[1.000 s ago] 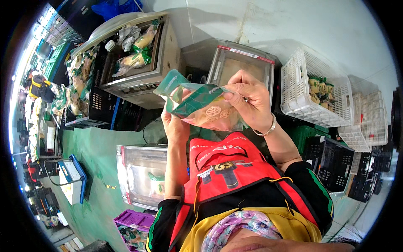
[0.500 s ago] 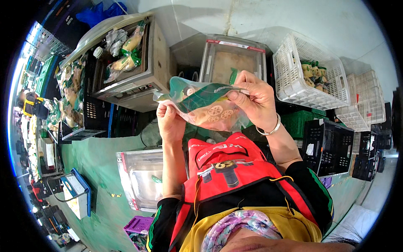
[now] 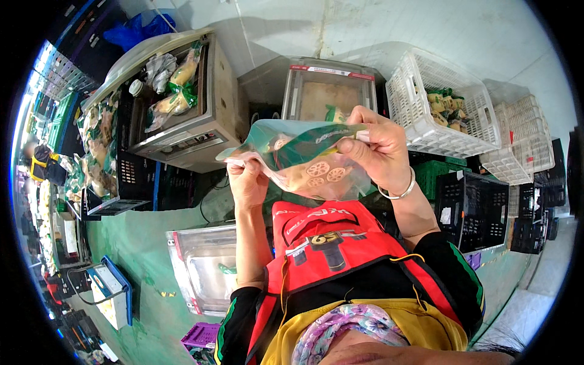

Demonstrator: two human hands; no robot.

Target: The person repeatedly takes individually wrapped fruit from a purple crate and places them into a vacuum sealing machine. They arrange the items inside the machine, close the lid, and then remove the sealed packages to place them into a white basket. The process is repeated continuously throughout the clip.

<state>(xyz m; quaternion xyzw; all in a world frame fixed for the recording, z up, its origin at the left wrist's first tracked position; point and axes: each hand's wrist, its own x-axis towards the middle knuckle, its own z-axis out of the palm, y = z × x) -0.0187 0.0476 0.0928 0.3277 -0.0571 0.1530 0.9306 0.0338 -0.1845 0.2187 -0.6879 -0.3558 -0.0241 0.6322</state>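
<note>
A plastic food bag (image 3: 304, 164), clear with a green band and printed lotus root slices, is stretched between my two hands in front of my red apron. My left hand (image 3: 248, 184) pinches its left upper corner. With thumb and fingers, my right hand (image 3: 382, 152) grips the right upper corner. Pale contents seem to show through the film, but I cannot tell them from the print. Just beyond the bag stands a vacuum sealing machine (image 3: 331, 68) with a clear lid.
At the far left, an open-lidded sealing machine (image 3: 213, 115) carries filled bags (image 3: 176, 100). White crates (image 3: 438, 143) stand far right, one holding packs (image 3: 447, 106); a black crate (image 3: 471, 210) sits nearer. Another clear-lidded machine (image 3: 204, 267) is at near left, beside a purple crate (image 3: 199, 334).
The bag's upper edge is pulled straighter and wider between my hands. My right hand has shifted slightly right and down; the surroundings have shifted a little in view.
</note>
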